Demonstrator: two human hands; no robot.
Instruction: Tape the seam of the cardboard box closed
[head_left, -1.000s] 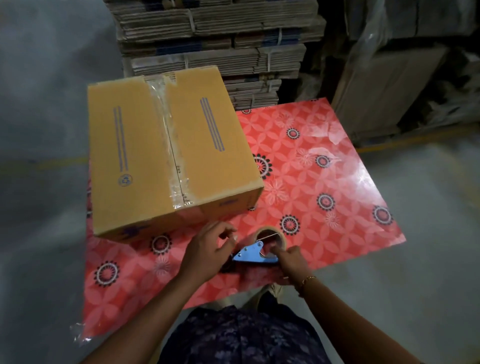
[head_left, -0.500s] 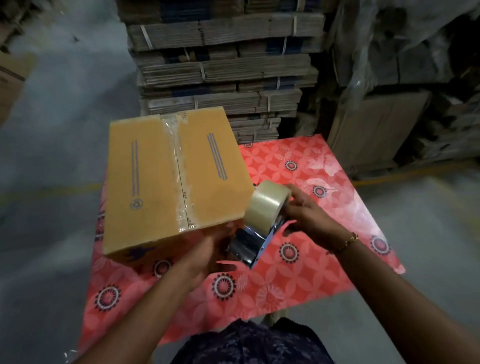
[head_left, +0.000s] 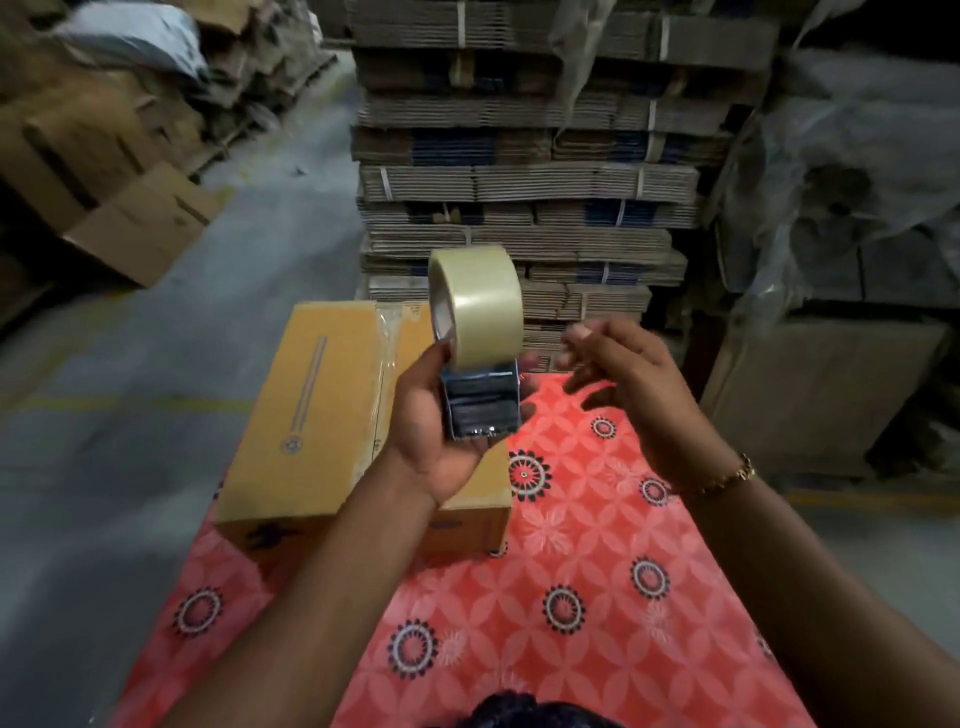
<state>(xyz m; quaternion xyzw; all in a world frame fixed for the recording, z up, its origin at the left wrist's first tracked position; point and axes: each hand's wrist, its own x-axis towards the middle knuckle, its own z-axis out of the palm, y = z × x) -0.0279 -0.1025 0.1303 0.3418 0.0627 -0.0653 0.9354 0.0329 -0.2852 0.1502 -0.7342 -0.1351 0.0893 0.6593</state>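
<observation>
A yellow-brown cardboard box (head_left: 311, 415) lies on a red patterned table (head_left: 597, 597), with clear tape running along its middle seam. My left hand (head_left: 431, 431) holds a tape dispenser (head_left: 480, 400) upright in the air above the box's right half; the clear tape roll (head_left: 480, 299) sits on top of it. Just right of the dispenser, my right hand (head_left: 634, 384) hovers with its fingers spread and holds nothing. My left arm hides the near part of the seam.
Tall stacks of bundled flat cardboard (head_left: 530, 156) stand right behind the table. Loose boxes (head_left: 140, 223) lie on the grey floor at the left. Plastic-wrapped piles (head_left: 841, 208) fill the right side.
The dispenser rose from the table to above the box. It passed into my left hand alone, and my right hand let go and opened beside it. The view tilted upward.
</observation>
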